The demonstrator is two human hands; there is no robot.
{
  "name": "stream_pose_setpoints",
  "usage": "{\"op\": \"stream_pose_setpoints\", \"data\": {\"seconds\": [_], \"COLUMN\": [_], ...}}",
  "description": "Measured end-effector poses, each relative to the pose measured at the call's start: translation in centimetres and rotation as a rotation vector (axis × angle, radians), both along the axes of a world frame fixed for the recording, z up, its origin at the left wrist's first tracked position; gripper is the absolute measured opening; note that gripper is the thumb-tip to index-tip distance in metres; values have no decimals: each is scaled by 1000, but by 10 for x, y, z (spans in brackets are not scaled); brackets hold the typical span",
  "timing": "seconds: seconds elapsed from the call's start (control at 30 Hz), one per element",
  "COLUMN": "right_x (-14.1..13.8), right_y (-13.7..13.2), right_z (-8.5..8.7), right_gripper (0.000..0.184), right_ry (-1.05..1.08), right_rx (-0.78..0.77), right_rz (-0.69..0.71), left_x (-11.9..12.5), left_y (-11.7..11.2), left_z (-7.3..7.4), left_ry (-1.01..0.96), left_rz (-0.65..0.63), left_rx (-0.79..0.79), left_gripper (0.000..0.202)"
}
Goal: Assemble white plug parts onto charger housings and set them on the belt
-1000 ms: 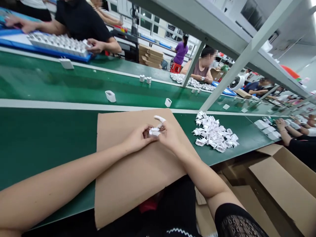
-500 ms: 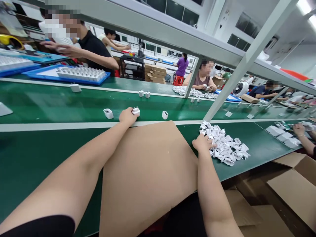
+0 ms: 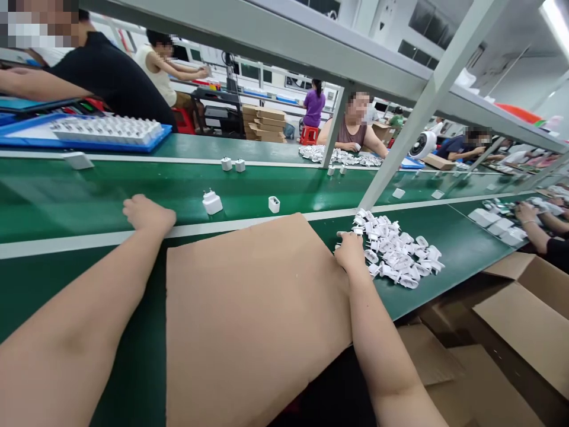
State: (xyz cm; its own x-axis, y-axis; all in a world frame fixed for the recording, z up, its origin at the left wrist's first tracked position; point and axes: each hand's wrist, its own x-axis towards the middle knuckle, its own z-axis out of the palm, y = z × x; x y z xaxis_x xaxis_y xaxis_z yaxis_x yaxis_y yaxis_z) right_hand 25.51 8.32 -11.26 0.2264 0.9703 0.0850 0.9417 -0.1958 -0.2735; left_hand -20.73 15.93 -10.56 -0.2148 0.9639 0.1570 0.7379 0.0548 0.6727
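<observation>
A white two-pin charger (image 3: 212,204) stands prongs-up on the green bench (image 3: 186,184), just beyond the far edge of a brown cardboard sheet (image 3: 253,320). An open-ended white shell (image 3: 274,204) sits past the same edge, farther right. Off the sheet's far left corner, the worker's left hand (image 3: 149,214) reaches over the bench with fingers curled; whether they pinch anything cannot be told. Beside the sheet's right edge, the right hand (image 3: 351,249) bends its fingers at a heap of white plug pieces (image 3: 400,249), its grip likewise unclear. Well beyond the sheet's left corner, a blue tray (image 3: 166,135) bears rows of white chargers (image 3: 106,129) near a co-worker in black (image 3: 120,77). The upright charger could topple if the left hand swung back across it. The heap, loosely stacked with pins jutting every way, could slide or yield two snagged pieces at one pluck, and a forearm brushing the sheet could shift it. No brand, label or writing is legible on charger, shell or cardboard.
</observation>
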Motion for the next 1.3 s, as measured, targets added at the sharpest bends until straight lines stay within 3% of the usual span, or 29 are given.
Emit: {"op": "stream_pose_setpoints", "data": {"seconds": [0.1,0.2,0.3,0.43,0.53,0.6,0.7,0.8,0.87,1.0,1.1,1.17,1.23,1.3], "right_x": [-1,-3,-6,-8,-8,-7,-7,-10,-12,-11,-9,-10,-16,-26], "right_y": [1,3,0,-9,-12,-11,-5,3,7,13,13,11,9,7], "right_z": [1,5,8,10,9,9,7,2,-3,-10,-8,-5,-3,-3], "right_gripper": [64,63,61,52,65,58,46,47,53,44,42,43,48,46], "right_ry": [100,208,241,143,118,132,133,98,85,96,173,358,698,1120], "right_rx": [90,235,271,53,-56,-50,-20,23,41,69,202,356,439,359], "right_rz": [18,66,86,48,38,41,3,-37,-9,91,49,54,131,240], "left_x": [24,66,111,154,169,172,172,170,170,171,169,168,170,176], "left_y": [-9,3,29,59,67,64,47,14,-14,-62,-80,-90,-103,-121], "left_z": [15,23,17,-2,-9,-8,-2,6,9,10,2,-3,-8,-14], "left_ry": [-59,-22,41,103,130,137,138,100,76,111,182,204,196,131], "left_rz": [180,128,-17,-60,-13,-30,-149,-367,-530,-783,-772,-706,-635,-603], "left_rx": [265,378,170,-137,-204,-185,-164,-121,-105,-153,-75,64,199,255], "left_gripper": [74,51,58,79,67,58,52,53,55,45,37,37,39,42]}}
